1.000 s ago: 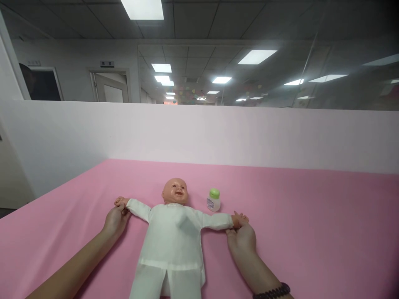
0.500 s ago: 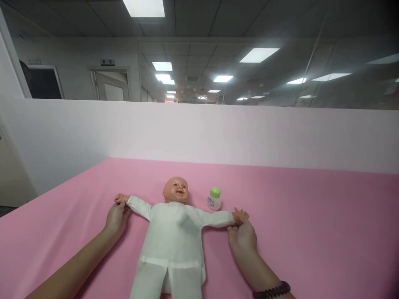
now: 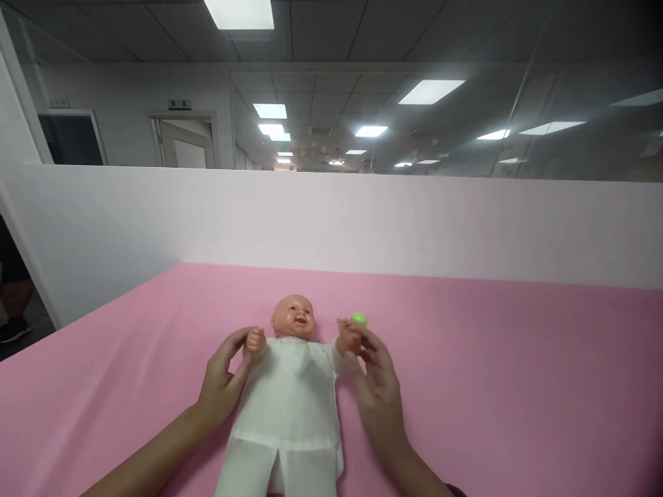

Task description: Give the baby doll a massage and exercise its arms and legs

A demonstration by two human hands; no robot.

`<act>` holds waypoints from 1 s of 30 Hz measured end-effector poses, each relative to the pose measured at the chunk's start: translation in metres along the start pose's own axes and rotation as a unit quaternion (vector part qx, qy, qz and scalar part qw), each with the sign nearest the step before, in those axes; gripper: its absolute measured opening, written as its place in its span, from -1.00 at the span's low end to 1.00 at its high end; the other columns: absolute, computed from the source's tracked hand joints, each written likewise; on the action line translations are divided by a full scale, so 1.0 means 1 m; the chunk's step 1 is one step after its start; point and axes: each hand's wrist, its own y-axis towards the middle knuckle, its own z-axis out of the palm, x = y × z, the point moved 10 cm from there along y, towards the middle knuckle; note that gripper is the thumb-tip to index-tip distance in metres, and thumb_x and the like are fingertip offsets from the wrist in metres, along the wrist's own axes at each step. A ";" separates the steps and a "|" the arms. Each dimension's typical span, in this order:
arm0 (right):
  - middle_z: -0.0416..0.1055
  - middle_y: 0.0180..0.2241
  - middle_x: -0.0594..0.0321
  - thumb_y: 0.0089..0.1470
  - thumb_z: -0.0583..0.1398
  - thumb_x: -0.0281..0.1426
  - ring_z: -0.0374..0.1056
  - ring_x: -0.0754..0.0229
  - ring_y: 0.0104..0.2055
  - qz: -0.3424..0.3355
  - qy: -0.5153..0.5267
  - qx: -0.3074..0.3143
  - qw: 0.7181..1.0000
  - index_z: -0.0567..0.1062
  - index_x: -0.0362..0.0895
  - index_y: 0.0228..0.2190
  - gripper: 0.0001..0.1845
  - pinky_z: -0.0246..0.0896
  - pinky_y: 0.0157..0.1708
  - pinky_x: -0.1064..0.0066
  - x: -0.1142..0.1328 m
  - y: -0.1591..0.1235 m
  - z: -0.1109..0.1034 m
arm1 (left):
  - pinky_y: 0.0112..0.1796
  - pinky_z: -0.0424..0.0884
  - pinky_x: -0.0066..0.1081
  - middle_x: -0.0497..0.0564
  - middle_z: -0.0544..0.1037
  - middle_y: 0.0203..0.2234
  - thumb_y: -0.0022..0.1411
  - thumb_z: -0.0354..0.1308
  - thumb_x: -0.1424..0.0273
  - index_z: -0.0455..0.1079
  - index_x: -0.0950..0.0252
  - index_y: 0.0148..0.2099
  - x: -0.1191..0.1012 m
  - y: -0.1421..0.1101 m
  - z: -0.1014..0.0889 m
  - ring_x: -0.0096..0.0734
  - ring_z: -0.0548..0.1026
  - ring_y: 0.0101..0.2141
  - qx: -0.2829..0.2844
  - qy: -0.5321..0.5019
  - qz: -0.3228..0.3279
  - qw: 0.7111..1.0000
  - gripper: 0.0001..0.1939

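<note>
Baby doll (image 3: 290, 386), one, in a white two-piece outfit, lying on its back on the pink mat (image 3: 518, 386), head toward the white partition wall (image 3: 362, 221), legs toward the viewer and cut off by the lower edge of the picture. Change since the earlier pictures: the doll's arms, then stretched out flat to either side, are now folded up with both small fists raised beside the head; both of the person's hands have come inward with them and now sit close against the doll's shoulders. Left hand (image 3: 222, 383): fingers curled about the doll's wrist on that side, thumb and forefinger closed around it just under the fist (image 3: 255, 340); the hand lies against the left edge of the white jacket. Right hand (image 3: 380, 386): somewhat blurred, fingers bent and closed on the doll's other wrist, the doll's fist (image 3: 348, 337) showing just above the fingertips; how firm the hold is cannot be told from the blur. Doll's torso lies between the two hands, touching both forearms' inner sides or nearly so. Small bottle with a green cap (image 3: 358, 319): stands on the mat just beyond the right hand, near the doll's head; only the cap shows now, the white body being hidden behind the raised fist and fingers, whereas it stood in full view before. A person's leg and shoe (image 3: 11, 304) have appeared at the far left, past the wall's end.
</note>
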 end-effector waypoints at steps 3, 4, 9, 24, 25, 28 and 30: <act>0.42 0.03 0.13 0.23 0.12 -0.45 0.31 0.07 0.09 -0.149 -0.104 0.174 0.968 0.34 -0.02 0.08 -0.61 0.25 0.11 0.14 0.022 -0.020 0.039 | 0.13 0.39 -0.17 0.06 0.51 0.07 0.32 0.13 0.33 0.38 0.12 0.16 -0.015 -0.007 0.027 -0.19 0.44 0.10 0.110 0.094 0.099 0.985 -0.64; 0.43 0.01 0.14 0.21 0.10 -0.51 0.30 0.07 0.07 -0.199 -0.132 0.231 0.943 0.33 -0.02 0.09 -0.57 0.25 0.09 0.12 0.028 -0.030 0.052 | 0.14 0.39 -0.16 0.04 0.51 0.09 0.33 0.12 0.34 0.37 0.11 0.17 -0.018 -0.010 0.033 -0.21 0.43 0.12 0.132 0.114 0.126 0.977 -0.63; 0.41 0.04 0.15 0.11 0.03 -0.67 0.23 0.06 0.03 -0.294 -0.201 0.337 0.872 0.32 -0.08 0.11 -0.45 0.21 0.07 0.08 0.038 -0.058 0.080 | 0.17 0.39 -0.24 -0.02 0.49 0.11 0.37 0.07 0.39 0.32 0.06 0.21 -0.025 -0.016 0.043 -0.35 0.39 0.17 0.161 0.167 0.174 0.957 -0.61; 0.40 0.05 0.08 0.23 0.04 -0.55 0.29 0.07 0.14 -0.252 -0.147 0.154 0.944 0.28 -0.06 0.16 -0.51 0.26 0.13 0.07 0.033 -0.032 0.041 | 0.13 0.35 -0.26 0.01 0.46 0.09 0.40 0.00 0.31 0.25 0.07 0.18 -0.010 -0.003 0.014 -0.32 0.40 0.11 0.051 0.066 0.048 0.995 -0.67; 0.39 0.07 0.07 0.25 0.05 -0.49 0.29 0.06 0.15 -0.208 -0.114 0.105 0.966 0.28 -0.05 0.15 -0.55 0.26 0.14 0.06 0.026 -0.023 0.029 | 0.13 0.35 -0.26 0.02 0.44 0.10 0.40 -0.01 0.29 0.25 0.08 0.15 -0.004 0.001 0.002 -0.32 0.39 0.12 0.002 0.024 0.015 1.000 -0.70; 0.30 0.18 0.04 0.27 0.09 -0.28 0.24 0.03 0.23 -0.054 -0.019 -0.071 0.996 0.27 -0.07 0.14 -0.57 0.20 0.20 0.01 -0.003 -0.003 -0.015 | 0.14 0.32 -0.28 -0.02 0.38 0.12 0.37 0.04 0.27 0.25 0.08 0.06 0.030 0.007 -0.035 -0.33 0.34 0.16 -0.161 -0.100 -0.109 0.976 -0.77; 0.23 0.23 0.07 0.22 0.14 -0.17 0.18 0.03 0.27 0.043 0.021 -0.180 0.982 0.26 -0.06 0.15 -0.49 0.11 0.26 0.00 -0.027 0.001 -0.043 | 0.11 0.35 -0.28 -0.04 0.44 0.01 0.34 0.09 0.33 0.30 0.10 -0.02 0.066 0.004 -0.051 -0.36 0.41 0.07 -0.232 -0.162 -0.223 0.933 -0.82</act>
